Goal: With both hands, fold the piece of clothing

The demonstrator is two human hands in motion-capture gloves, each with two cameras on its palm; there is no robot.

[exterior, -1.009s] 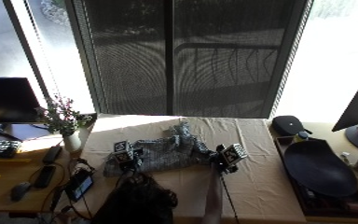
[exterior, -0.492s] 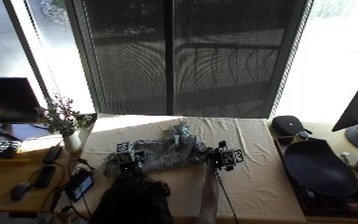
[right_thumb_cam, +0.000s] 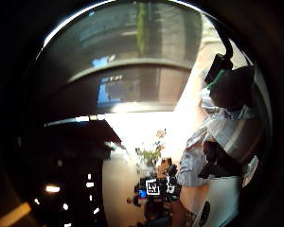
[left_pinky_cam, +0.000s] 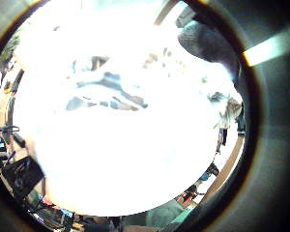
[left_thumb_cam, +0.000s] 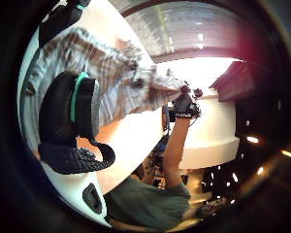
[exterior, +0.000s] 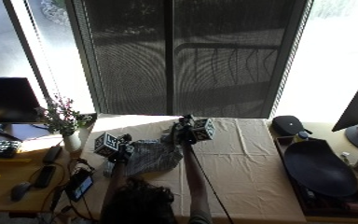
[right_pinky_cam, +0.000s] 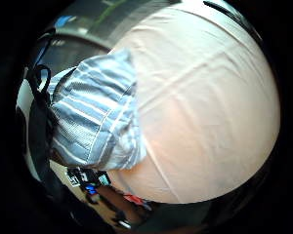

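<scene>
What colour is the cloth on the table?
The tablecloth is plain cream or beige, clearest in the outside view.

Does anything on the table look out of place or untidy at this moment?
Only the striped garment: it lies bunched and uneven on the table, one part lifted by the right hand, the left hand gripping its other side.

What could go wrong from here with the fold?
1. The right hand has the striped shirt's edge lifted off the tablecloth; if that pinch slips, the fold may collapse.
2. The left hand holds the opposite edge; uneven pulling could leave the fold crooked.
3. The flower vase stands near the left hand; a sideways swing might tip it.
</scene>
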